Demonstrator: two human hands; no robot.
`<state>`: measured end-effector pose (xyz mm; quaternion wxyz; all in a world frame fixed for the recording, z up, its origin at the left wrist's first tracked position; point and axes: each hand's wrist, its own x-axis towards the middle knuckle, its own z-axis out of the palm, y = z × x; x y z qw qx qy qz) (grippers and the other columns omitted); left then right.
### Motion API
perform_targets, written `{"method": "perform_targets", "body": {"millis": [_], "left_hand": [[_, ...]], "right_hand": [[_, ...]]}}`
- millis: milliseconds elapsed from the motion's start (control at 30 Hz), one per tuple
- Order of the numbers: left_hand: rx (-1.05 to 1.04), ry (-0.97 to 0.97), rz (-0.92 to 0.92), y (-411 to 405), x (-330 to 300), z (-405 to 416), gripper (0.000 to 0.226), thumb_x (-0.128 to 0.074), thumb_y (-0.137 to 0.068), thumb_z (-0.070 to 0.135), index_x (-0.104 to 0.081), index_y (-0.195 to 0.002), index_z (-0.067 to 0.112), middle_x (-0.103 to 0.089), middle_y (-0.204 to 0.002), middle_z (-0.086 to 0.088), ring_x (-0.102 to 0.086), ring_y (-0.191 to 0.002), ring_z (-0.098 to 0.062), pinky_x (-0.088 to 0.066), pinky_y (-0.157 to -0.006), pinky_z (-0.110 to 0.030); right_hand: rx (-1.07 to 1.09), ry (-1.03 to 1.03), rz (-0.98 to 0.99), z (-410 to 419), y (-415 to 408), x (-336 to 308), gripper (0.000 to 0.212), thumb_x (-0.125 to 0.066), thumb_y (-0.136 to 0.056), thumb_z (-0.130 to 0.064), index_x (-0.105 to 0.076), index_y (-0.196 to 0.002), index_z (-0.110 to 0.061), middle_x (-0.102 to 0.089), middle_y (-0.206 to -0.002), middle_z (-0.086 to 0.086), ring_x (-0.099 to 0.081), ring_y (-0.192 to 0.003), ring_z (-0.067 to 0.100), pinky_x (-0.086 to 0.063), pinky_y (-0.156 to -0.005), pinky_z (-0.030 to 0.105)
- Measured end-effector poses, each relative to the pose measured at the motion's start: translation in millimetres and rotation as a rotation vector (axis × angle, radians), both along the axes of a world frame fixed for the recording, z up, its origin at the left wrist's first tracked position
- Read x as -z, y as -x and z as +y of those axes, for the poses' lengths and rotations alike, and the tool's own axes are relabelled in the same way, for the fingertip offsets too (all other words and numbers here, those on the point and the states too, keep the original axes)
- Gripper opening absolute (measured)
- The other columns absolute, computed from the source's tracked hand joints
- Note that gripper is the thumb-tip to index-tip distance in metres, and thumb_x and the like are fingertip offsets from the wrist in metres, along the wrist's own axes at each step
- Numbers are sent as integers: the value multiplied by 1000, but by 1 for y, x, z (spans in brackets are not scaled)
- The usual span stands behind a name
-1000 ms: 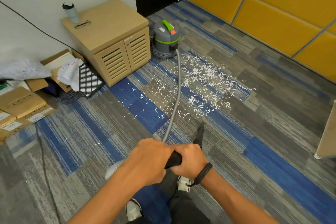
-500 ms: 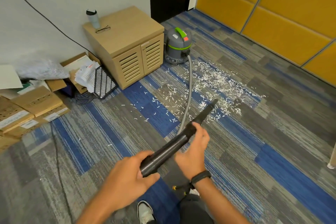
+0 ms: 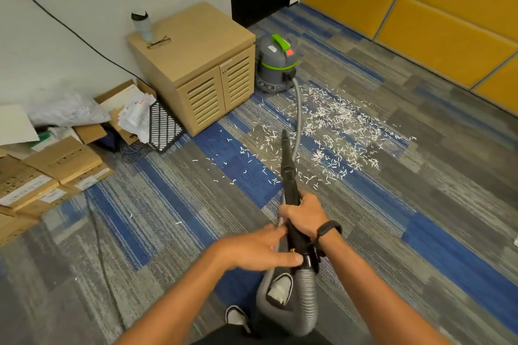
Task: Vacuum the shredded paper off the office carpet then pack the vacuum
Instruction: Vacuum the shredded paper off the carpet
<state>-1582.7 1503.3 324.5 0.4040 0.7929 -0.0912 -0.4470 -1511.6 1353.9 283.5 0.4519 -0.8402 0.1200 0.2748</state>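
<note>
Black plastic vacuum wand (image 3: 289, 173), gripped by the right hand (image 3: 304, 216) with the left hand (image 3: 256, 251) resting flat-fingered at its base, points away over blue-and-grey striped carpet (image 3: 420, 204) toward scattered white shredded paper (image 3: 333, 131) and the grey-green canister vacuum (image 3: 276, 64).
</note>
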Motion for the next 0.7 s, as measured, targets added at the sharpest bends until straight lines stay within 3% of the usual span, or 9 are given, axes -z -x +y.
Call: {"method": "perform_targets", "body": {"millis": [67, 133, 200, 267, 333, 433, 500, 533, 700], "left_hand": [[103, -140, -95, -31, 5, 11, 41, -59, -102, 31, -60, -141, 20, -63, -126, -5, -59, -109, -17, -46, -89, -28], [164, -381, -288, -58, 12, 16, 29, -60, -95, 17, -73, -120, 17, -70, -116, -8, -65, -104, -27, -48, -81, -31], [199, -693, -574, -74, 24, 16, 38, -71, -87, 23, -64, -123, 15, -63, -122, -10, -60, -115, -32, -49, -94, -41], [210, -779, -732, -84, 41, 17, 63, -80, -81, 24, -50, -134, 15, -52, -132, -10, -52, -124, -33, -46, -102, -45], [230, -694, -815, -92, 62, 25, 73, -84, -77, 24, -46, -139, 17, -48, -137, -9, -48, -128, -32, -45, -106, -45], [158, -442, -811, -94, 83, 49, 41, -81, -75, 35, -67, -111, 22, -65, -112, -6, -59, -112, -30, -48, -96, -41], [108, -294, -697, -86, 92, 72, 18, -78, -75, 31, -65, -87, 27, -71, -92, -6, -66, -94, -31, -50, -79, -39], [119, -246, -641, -83, 97, 84, 17, -77, -74, 31, -60, -79, 30, -71, -85, -5, -67, -87, -33, -50, -72, -39], [280, -108, -593, -46, 126, 142, 12, -65, -67, 29, -56, -71, 23, -64, -74, 0, -60, -73, -27, -51, -64, -40]], "right_hand": [[-119, 99, -4, 0, -8, 8, 29, -76, -68, -22, -63, -90, -8, -66, -74, 5, -63, -66, 22, -54, -58, 33], [-235, 154, 20, 5, -16, 20, 25, -74, -68, -25, -60, -86, -16, -69, -76, 9, -69, -68, 29, -60, -62, 42], [-363, 241, 42, 13, -20, 23, 24, -71, -70, -24, -60, -89, -15, -73, -82, 14, -72, -73, 34, -62, -66, 50], [-541, 373, 24, 22, -21, 14, 29, -71, -76, -23, -61, -101, -10, -73, -97, 15, -73, -85, 35, -62, -74, 46], [-713, 526, 1, 31, -22, 0, 36, -70, -82, -23, -58, -114, -11, -71, -110, 13, -71, -95, 33, -59, -76, 39], [-856, 727, -37, 49, -16, -24, 40, -65, -86, -27, -53, -123, -19, -68, -112, 7, -68, -98, 30, -53, -77, 36], [-861, 762, -46, 66, -4, -39, 38, -63, -84, -30, -54, -121, -26, -69, -110, 4, -68, -98, 30, -54, -80, 36], [-854, 762, -50, 76, 4, -44, 36, -62, -83, -31, -55, -118, -29, -69, -109, 3, -68, -98, 30, -55, -80, 37], [-934, 783, 57, 130, 51, -60, 44, -68, -81, -21, -54, -121, -31, -68, -105, -1, -70, -96, 29, -57, -77, 39]]}}
